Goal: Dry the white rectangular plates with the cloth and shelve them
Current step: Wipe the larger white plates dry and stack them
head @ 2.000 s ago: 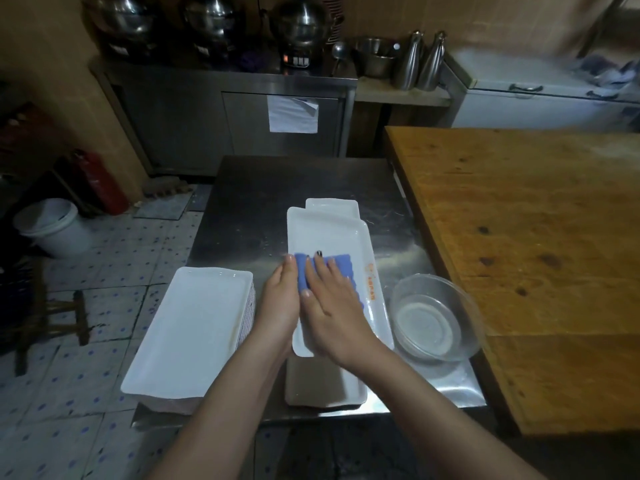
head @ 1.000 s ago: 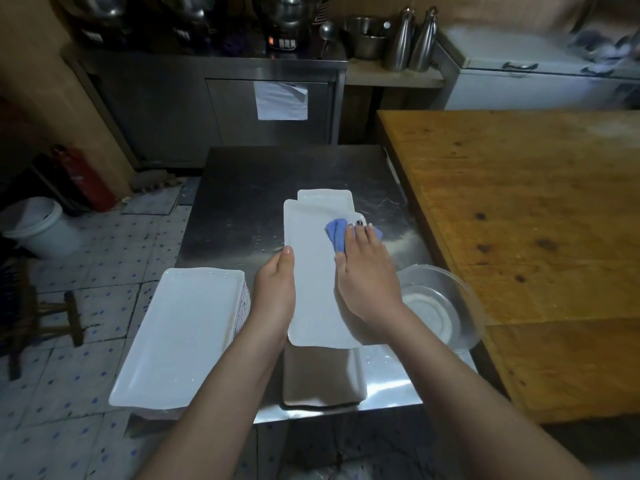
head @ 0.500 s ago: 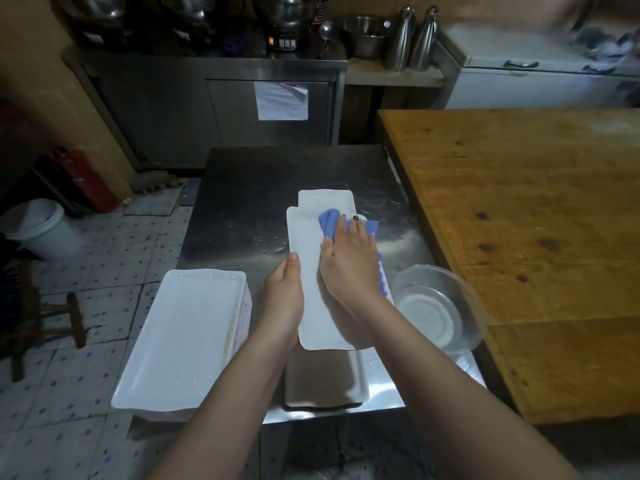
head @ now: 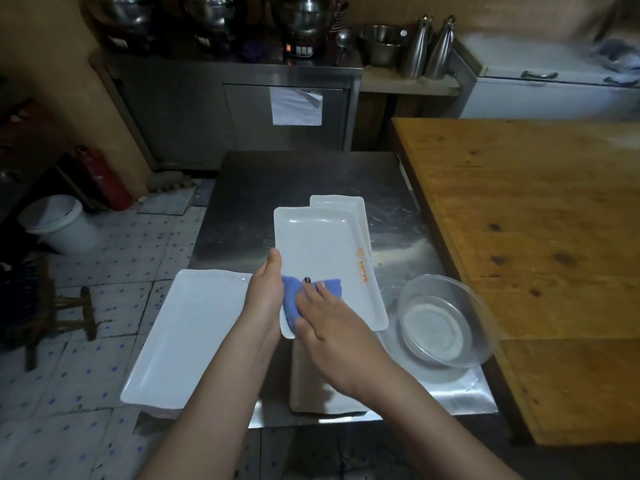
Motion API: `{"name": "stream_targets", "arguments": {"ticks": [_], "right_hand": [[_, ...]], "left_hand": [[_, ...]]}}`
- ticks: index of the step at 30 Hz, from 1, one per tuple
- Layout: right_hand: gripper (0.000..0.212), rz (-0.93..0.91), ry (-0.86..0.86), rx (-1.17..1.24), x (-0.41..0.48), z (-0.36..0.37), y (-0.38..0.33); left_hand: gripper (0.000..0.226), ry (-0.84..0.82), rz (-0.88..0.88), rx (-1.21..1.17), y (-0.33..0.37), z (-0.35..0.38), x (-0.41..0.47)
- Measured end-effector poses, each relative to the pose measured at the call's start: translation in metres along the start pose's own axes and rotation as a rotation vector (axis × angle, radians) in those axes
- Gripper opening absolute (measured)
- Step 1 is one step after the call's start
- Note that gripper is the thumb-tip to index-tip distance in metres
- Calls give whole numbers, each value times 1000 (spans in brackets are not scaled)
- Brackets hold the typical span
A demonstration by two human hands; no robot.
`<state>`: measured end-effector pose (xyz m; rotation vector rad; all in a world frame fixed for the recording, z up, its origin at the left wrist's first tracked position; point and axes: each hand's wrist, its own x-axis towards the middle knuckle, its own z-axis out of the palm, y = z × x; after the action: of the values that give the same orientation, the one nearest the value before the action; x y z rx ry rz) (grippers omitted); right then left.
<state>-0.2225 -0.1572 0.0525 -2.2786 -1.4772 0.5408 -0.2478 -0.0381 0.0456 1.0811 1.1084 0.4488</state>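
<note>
Steel table (head: 311,174), cloth (head: 290,301) seemingly at plate (head: 318,244) edge

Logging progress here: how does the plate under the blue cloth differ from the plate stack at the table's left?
The wiped plate is single; the left hand has a grip on its edge while the right hand presses the cloth on it; the stack is untouched. The wiped plate shows orange print by its right rim; the stack's top looks plain. Both are white, rectangular, face up.
</note>
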Motion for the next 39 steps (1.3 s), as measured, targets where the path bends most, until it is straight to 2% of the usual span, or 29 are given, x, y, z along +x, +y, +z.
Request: {"name": "stream_targets", "arguments": {"ticks": [4, 7, 11, 14, 18, 23, 25, 27, 29, 34, 37, 39], "right_hand": [[46, 4, -15, -81, -14, -2, 21], [50, 153, 27, -214, -12, -6, 46], [50, 316, 199, -383, 17, -18, 72], [47, 375, 232, -394, 40, -33, 79], [48, 180, 141, -408, 26, -24, 61], [52, 28, -26, -142, -3, 5, 22], [51, -6, -8, -121, 10, 2, 19], [50, -51, 53, -203, 27, -5, 24], [50, -36, 94, -253, 42, -11, 35], [49, 211, 152, -292, 47, -25, 68], [46, 153, 143, -314, 17, -20, 74], [49, 77, 67, -200, -6, -3, 64]], "left_hand": [[33, -21, 79, 64, 1, 2, -5], [34, -52, 80, 102, 1, 8, -5], [36, -81, 66, 207, -6, 17, -8], [38, -105, 70, 197, -11, 19, -13], [39, -46, 94, 135, -2, 10, -8], [40, -18, 64, 139, 0, 3, -3], [43, -9, 42, 181, -2, 6, -3], [39, -7, 42, 207, -4, 9, -4], [32, -16, 44, 123, -8, 12, -7], [34, -65, 67, 82, -11, 16, -16], [36, -29, 98, 86, -9, 12, -12], [37, -8, 115, 80, -11, 8, -9]]}}
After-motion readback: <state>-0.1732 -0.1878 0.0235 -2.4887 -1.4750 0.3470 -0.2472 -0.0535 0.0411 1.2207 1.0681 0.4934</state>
